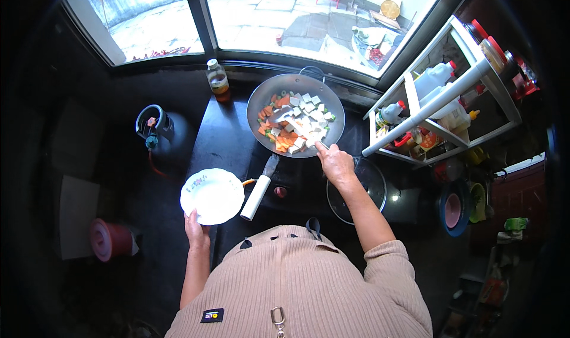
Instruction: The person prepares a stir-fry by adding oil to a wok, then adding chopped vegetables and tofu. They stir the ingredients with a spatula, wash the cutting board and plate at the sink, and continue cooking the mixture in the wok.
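My left hand (196, 231) grips the near rim of a white scalloped plate (218, 198) with a floral edge; no food shows on it. My right hand (337, 163) is closed around the handle of a metal spatula (299, 128), whose blade reaches into the food. That food lies in a metal wok (252, 111) with a white handle (256, 198) pointing towards me. White cubes that look like tofu (316, 115) fill the right side. Orange carrot slices (285, 140) and some green pieces lie mostly at the left and front.
Right of the wok, a glass lid (376, 195) lies partly under my forearm. A white rack (401, 124) of bottles and jars stands beyond it. A glass bottle (218, 80) of amber liquid is by the window. Left of the counter (222, 129) stands a gas cylinder (167, 131).
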`<state>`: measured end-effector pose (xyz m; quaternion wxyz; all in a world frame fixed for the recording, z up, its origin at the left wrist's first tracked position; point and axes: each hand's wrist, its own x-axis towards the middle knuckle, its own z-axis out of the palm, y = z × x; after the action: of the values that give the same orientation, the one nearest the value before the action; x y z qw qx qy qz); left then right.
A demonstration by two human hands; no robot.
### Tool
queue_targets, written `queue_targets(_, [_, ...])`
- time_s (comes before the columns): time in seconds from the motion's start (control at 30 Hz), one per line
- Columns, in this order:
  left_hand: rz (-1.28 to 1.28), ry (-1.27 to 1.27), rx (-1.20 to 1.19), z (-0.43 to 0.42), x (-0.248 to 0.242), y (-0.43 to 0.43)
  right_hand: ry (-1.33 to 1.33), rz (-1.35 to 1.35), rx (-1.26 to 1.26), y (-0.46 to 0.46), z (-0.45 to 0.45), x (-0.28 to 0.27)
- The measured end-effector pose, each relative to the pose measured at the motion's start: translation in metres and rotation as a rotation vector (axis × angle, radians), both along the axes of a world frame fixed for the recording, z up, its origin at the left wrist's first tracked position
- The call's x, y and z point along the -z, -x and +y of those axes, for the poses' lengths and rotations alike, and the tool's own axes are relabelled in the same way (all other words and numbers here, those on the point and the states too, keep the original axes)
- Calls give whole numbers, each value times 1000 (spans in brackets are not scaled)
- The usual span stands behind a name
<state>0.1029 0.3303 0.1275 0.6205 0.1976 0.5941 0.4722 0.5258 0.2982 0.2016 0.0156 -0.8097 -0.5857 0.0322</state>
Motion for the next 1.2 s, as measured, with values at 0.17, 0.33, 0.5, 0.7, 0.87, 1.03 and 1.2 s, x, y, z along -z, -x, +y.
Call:
queue_targets(0.17, [29,25,-9,-1,-3,-2,0,7,7,-11,-9,5])
queue_targets(0.33, [50,35,-13,-3,-9,-2,37,-17,23,-28,-29,13])
queue_targets(0.5, [66,24,-19,-1,-7,1,47,-52,43,-27,-56,-24])
queue_targets(0.7, [94,31,17,3,-12,-6,100,-25,29,-19,-50,-25])
queue_targets(0.87, [71,2,8,3,-13,-7,193,-104,42,-31,-72,-96])
queue_targets(1.03, [74,11,35,2,-6,-9,281,-54,-14,-31,-63,-86])
queue_targets(1.2, [66,3,51,0,-6,-3,239,-36,13,-32,-64,-99])
